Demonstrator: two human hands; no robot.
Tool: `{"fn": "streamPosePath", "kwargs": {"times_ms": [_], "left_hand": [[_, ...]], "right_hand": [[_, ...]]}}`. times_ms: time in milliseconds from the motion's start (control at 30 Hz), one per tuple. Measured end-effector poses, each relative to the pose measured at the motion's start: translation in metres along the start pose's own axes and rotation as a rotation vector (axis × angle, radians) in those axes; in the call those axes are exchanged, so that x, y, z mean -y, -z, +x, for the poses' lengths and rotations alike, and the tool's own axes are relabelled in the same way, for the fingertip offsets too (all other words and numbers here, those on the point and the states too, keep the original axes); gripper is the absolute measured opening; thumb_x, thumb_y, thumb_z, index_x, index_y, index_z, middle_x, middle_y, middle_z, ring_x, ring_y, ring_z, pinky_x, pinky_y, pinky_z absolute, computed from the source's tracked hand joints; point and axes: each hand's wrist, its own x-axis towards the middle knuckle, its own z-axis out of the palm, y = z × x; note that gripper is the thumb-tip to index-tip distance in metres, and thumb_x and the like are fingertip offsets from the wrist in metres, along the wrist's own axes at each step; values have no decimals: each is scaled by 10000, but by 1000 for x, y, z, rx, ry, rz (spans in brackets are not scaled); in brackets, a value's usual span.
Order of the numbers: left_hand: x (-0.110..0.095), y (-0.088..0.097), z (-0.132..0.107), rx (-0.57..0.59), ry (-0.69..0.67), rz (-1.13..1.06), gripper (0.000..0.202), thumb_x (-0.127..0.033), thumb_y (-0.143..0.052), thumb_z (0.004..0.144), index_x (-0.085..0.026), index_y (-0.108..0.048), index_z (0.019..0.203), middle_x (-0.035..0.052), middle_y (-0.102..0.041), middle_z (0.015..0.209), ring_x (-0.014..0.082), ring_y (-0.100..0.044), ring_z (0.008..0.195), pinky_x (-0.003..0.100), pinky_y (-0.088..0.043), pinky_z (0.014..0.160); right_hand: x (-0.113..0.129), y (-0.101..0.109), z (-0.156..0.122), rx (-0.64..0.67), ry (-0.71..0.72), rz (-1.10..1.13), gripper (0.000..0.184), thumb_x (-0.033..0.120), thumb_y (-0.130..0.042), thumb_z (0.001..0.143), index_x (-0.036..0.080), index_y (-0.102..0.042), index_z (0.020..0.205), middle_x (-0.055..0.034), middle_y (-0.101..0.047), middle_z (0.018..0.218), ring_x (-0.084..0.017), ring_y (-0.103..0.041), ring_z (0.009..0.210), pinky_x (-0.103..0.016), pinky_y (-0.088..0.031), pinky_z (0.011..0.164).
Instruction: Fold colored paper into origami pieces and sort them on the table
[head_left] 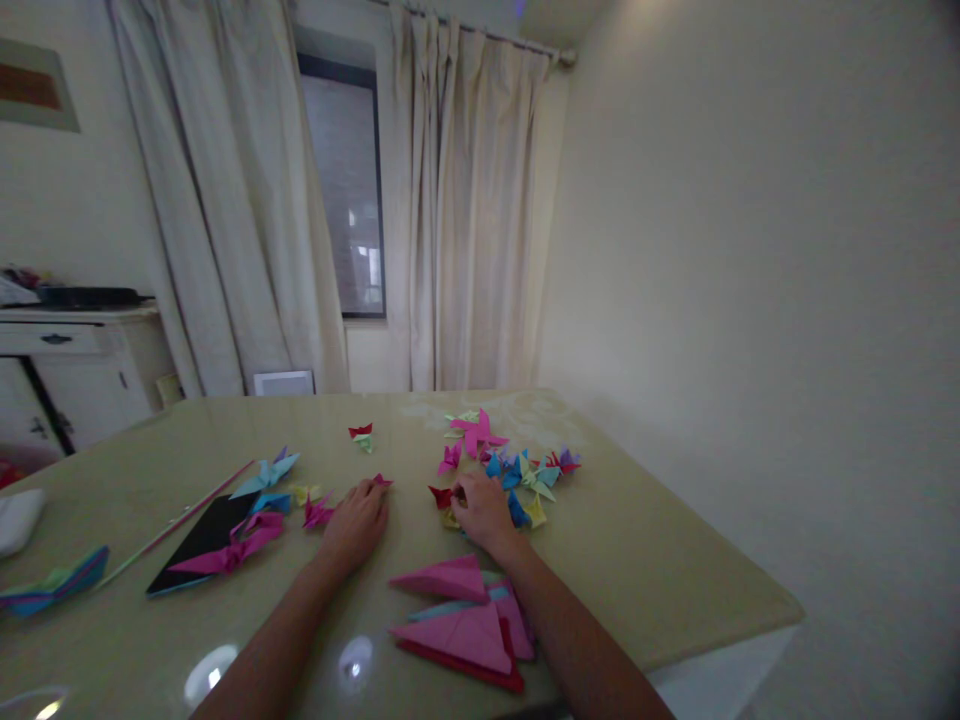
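My left hand [355,528] rests low over the table, fingers bent together on a small pink origami piece [382,481] that pokes out past the fingertips. Across from it, my right hand [484,508] is closed in a pinch beside a small red origami piece [441,496]; its fingertips meet the red paper's edge. Just under that hand show yellow origami pieces [536,512]. Behind it lies a cluster of small blue, green, purple and red origami pieces [517,470]. Another magenta origami piece [318,512] sits left of my left hand.
Large pink folded paper triangles [457,635] lie between my forearms. At left, a pink paper crane [238,546] rests on a black flat rectangle [187,550], near a light blue crane [266,474] and a thin stick [180,520]. A red-and-green piece [361,437] lies farther back.
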Motion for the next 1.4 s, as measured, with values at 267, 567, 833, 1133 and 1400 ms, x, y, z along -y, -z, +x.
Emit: {"fn": "streamPosePath", "kwargs": {"times_ms": [267,567,833,1133,1400], "left_hand": [[-5,0,1,-36,-23,-77,267,-261,-371,1049,-167,-611,1118,134,-701,1112,261,-663,1068,381,-492,953],[-10,9,-4,-40,-23,48,347,-307,-390,1058,-167,-694,1146,130,-657,1121,259,-648,1066,374,-472,932],[-18,15,-10,-83,-53,53,305,-434,-498,1020,-215,-709,1032,118,-642,1233,311,-565,1143,440,-412,964],[-17,12,-6,105,-89,-110,239,-350,-485,1014,-203,-620,881,84,-700,968,228,-641,925,325,-431,818],[-49,31,-13,-33,-44,-213,268,-419,-443,1026,-233,-547,864,46,-690,871,214,-661,807,305,-406,704]], "right_hand": [[-7,5,-7,71,-12,-18,90,173,-679,858,196,-752,905,-52,-758,967,-204,-665,930,-286,-382,773],[-3,7,-10,50,4,-33,88,164,-676,867,199,-751,897,-66,-745,1025,-227,-651,1030,-310,-406,858],[2,8,-9,-79,78,235,93,113,-682,900,181,-732,938,-48,-725,958,-185,-652,904,-274,-443,819],[8,9,-11,-154,166,345,77,144,-691,929,188,-709,868,-19,-688,845,-176,-610,814,-289,-448,811],[13,8,-14,-97,221,456,35,218,-745,940,186,-738,953,-29,-697,907,-174,-635,837,-275,-480,797]]}}
